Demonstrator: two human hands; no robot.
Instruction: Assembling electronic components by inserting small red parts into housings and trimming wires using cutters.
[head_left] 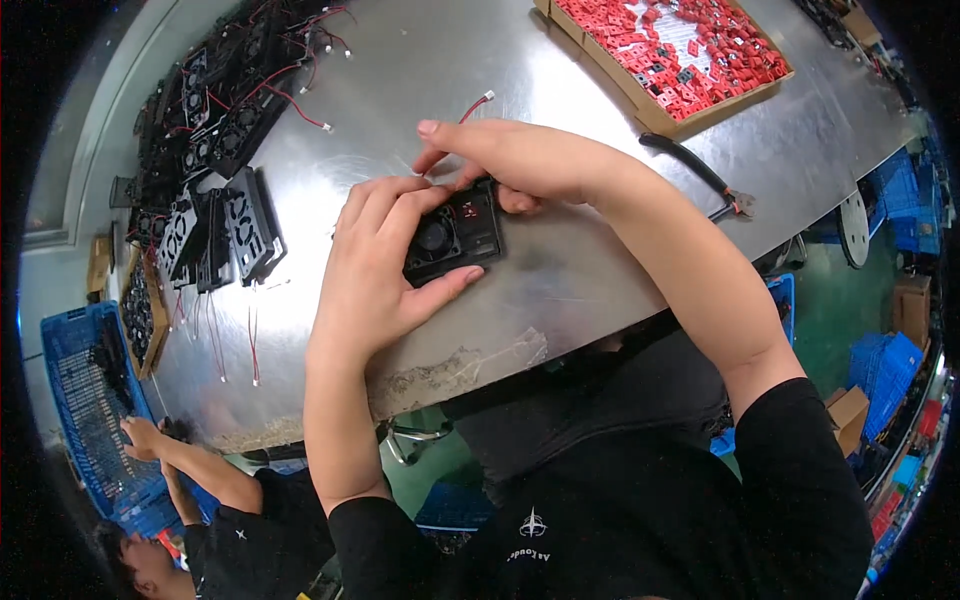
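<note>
A black plastic housing with a small round fan (434,238) lies on the metal bench in front of me. My left hand (378,245) grips it from the left, thumb along the near edge and fingers over the far left corner. My right hand (490,165) bends over its far edge, closed on the far right corner with one finger stretched out to the left. Parts of those fingertips are hidden. Past this hand, a red wire with a white connector (489,96) sticks out; where it starts is covered.
At the left stand more black fan housings (245,225) with trailing wires. A cardboard tray of red parts (680,60) is at the far right, with cutting pliers (738,203) nearer me. Beyond the bench's left end, a co-worker's hand (143,438) is near a blue crate (75,370).
</note>
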